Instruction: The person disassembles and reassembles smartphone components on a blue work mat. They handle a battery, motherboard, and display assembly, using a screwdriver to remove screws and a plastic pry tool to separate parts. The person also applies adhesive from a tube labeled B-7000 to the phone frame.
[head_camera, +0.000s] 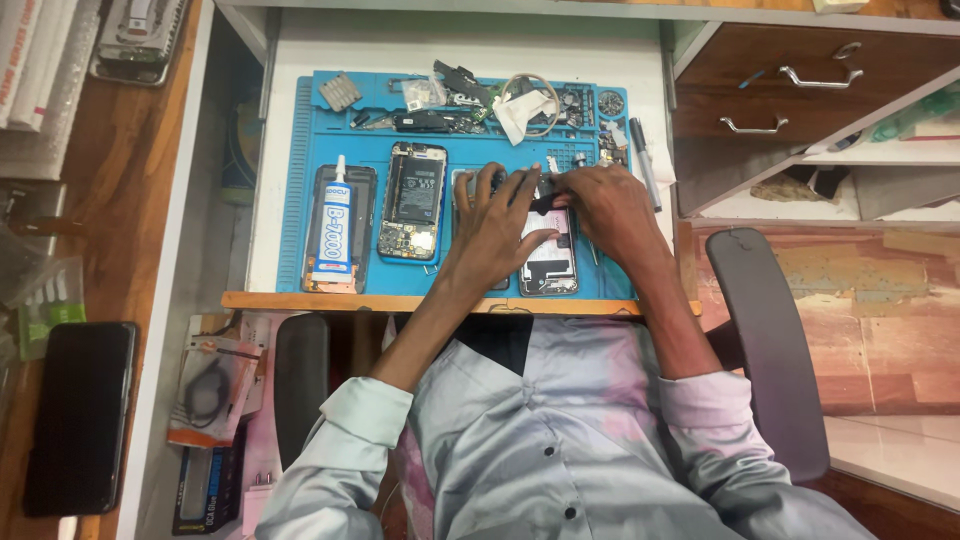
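While both hands work over the blue repair mat (300, 200), the left hand (495, 225) rests w/ fingers spread on an opened phone (548, 262), mid-right of the mat. Right hand (610, 205) pinches a small dark part (543, 203) at the phone's far end. Left of them lie another opened phone (412, 200) & a glue tube (335, 225).
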